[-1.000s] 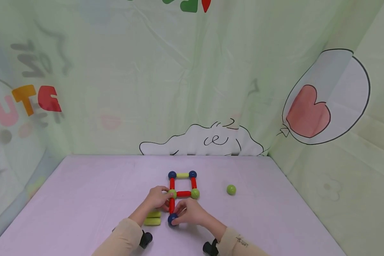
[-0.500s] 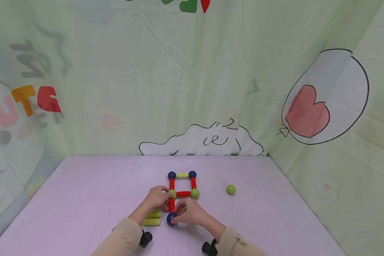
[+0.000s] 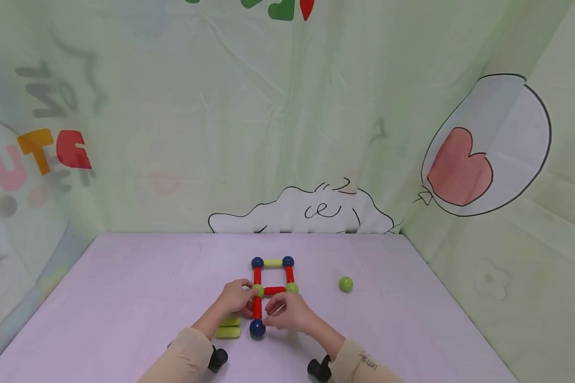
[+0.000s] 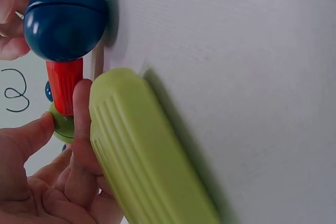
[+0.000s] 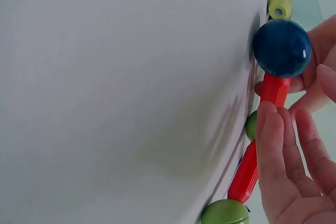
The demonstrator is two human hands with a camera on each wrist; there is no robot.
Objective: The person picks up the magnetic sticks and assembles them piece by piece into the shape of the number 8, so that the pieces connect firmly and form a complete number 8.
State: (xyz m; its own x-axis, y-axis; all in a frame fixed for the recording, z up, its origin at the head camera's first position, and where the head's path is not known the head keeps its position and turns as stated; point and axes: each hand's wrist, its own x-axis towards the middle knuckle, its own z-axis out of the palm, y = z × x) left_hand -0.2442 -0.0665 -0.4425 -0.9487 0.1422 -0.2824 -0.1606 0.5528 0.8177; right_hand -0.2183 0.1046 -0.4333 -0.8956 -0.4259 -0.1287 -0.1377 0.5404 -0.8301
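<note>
A flat frame of magnetic rods and balls lies on the table. Its square has two blue balls at the back, a yellow-green rod point(image 3: 273, 263) between them, red rods at the sides and front, and green balls at the front corners. My left hand point(image 3: 237, 296) pinches the front-left green ball point(image 4: 64, 125), thumb on top of it. From that ball a red rod point(image 3: 257, 308) runs toward me to a blue ball point(image 3: 257, 329). Just right of this blue ball is my right hand point(image 3: 289, 312), its fingers loosely bent with nothing held; the right wrist view shows its fingertips beside the red rod point(image 5: 274, 88).
Two loose yellow-green rods point(image 3: 228, 332) lie left of the near blue ball, close under the left wrist. A loose green ball point(image 3: 346, 284) sits to the right of the frame. Printed cloth walls point(image 3: 172, 106) stand behind and beside the table point(image 3: 148, 287).
My right hand has let go of the near blue ball and drawn slightly to the right. The left hand keeps its hold on the green ball, and the frame stays in place.
</note>
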